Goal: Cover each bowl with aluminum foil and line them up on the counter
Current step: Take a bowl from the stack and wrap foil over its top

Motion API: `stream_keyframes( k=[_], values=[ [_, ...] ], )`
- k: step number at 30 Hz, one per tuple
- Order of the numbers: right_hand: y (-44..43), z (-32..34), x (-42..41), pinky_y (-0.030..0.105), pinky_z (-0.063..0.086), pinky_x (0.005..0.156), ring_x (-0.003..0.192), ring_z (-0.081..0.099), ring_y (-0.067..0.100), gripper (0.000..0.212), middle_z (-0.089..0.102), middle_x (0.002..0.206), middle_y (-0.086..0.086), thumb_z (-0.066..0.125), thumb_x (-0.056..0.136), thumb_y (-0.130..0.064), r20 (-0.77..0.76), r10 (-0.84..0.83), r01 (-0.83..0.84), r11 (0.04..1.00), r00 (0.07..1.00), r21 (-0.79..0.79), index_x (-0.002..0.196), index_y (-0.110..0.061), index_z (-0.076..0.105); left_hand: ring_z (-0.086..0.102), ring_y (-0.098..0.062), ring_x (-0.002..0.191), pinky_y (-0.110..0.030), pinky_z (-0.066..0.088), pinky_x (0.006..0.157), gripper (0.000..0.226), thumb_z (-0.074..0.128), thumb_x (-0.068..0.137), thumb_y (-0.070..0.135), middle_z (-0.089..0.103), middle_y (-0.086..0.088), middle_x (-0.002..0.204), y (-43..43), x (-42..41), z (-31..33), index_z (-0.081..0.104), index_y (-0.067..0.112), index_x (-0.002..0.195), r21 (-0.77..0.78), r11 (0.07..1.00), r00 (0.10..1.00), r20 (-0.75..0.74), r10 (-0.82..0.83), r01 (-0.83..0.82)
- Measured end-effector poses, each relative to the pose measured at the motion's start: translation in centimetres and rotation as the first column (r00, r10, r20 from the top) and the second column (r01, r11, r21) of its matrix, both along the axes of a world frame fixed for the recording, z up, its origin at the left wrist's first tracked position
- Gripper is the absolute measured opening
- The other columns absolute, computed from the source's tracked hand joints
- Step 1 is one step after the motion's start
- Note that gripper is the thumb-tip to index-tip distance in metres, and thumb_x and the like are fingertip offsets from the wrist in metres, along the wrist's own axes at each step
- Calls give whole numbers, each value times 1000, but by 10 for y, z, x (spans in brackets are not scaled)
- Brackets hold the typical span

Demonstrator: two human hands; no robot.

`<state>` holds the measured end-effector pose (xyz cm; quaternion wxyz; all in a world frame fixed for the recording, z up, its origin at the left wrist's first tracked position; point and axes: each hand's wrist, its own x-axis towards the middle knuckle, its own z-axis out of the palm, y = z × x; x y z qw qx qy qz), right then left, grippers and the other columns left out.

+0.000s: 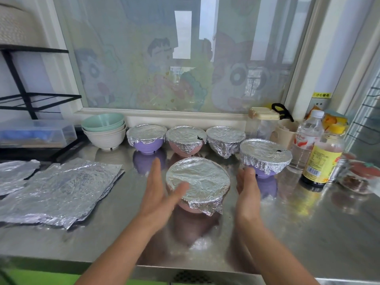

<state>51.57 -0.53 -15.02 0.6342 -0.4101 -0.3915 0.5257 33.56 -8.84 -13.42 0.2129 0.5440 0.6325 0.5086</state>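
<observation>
Left bowl [146,136], middle bowl [186,139] and right bowl [225,138] stand in a row at the back of the counter [298,233], with a bowl stack [104,132] left of them and a fourth bowl [265,154] right and forward. A fifth bowl [197,179] sits in front, between left hand [158,190] and right hand [247,188]. Foil sheets [61,188] lie far left, bottles [320,161] far right.

A reflective stainless-steel counter [287,233] carries everything. Along its back edge three bowls are lined up side by side: a foil-covered purple bowl [146,136], a foil-covered pink bowl [186,139] and a foil-covered pale bowl [225,138]. To their left a stack of uncovered bowls [104,132], mint green over cream, is set. A second foil-covered purple bowl [265,154] is placed just right of the row, slightly nearer the front edge. A second foil-covered pink bowl [198,182] is set near the middle. A pile of crumpled aluminium foil sheets [61,192] is laid towards the left edge. A clear plastic water bottle [306,140] and a dark sauce bottle with a yellow label [320,161] are stood near the right edge.
</observation>
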Motion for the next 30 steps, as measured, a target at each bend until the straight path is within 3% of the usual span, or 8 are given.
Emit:
stream_keyframes(
  k=[3,6,10,14,17,20,26,30],
  values=[
    [-19,-6,-1,36,27,118,133,45,8,86,51,143,-9,34,80,-77,27,-16,16,1000,1000,-1,142,-20,49,31,-1,138,-31,23,115,86,43,73,79,36,19,148,42,-24,29,39,32,145,23,999,992,123,-29,27],
    [-18,-1,-19,42,32,116,131,49,19,72,56,140,2,35,79,-79,4,-25,25,998,1000,-49,117,-23,59,58,-23,121,-37,47,98,35,55,94,37,65,-2,121,83,-35,34,61,15,120,-72,976,949,260,-178,203],
    [-11,-2,-40,45,38,112,125,55,16,85,60,134,-4,39,72,-79,-56,-40,35,996,998,-86,132,-23,59,70,-6,90,-22,54,69,46,34,101,47,73,8,105,82,-14,38,69,18,112,-147,943,819,546,-174,298],
    [2,0,-44,49,37,112,128,53,20,61,59,136,2,49,82,-57,-80,-54,47,995,995,-92,129,-19,60,65,-27,109,-41,53,91,55,56,88,48,65,-15,123,80,-16,17,60,10,128,-64,979,662,745,-83,195],
    [6,1,-44,32,38,108,127,51,15,38,57,136,1,51,97,-22,-88,-66,63,998,994,-31,134,-13,58,64,-34,110,-50,47,99,62,61,80,55,65,-17,123,83,-12,4,62,13,126,6,996,571,819,-56,89],
    [9,-1,-47,38,39,110,124,54,17,33,62,131,3,54,86,-29,-158,-94,92,996,983,-22,116,-23,67,65,-33,108,-52,46,99,65,50,87,64,68,-15,118,83,-10,-2,62,12,124,-2,999,492,870,-24,54],
    [9,-1,-49,48,38,112,124,56,21,34,64,128,3,50,80,-34,-179,-109,97,993,978,-70,107,-27,68,65,-34,109,-54,44,102,65,56,83,61,67,-14,120,82,-9,-3,61,13,125,6,999,477,879,-29,49],
    [13,1,-30,45,36,113,128,52,17,55,59,135,0,48,90,-50,144,-35,33,999,989,20,132,-17,59,66,-16,92,-37,49,91,25,60,90,44,74,6,92,72,-8,6,76,25,87,55,998,634,772,-45,3]
  ],
)
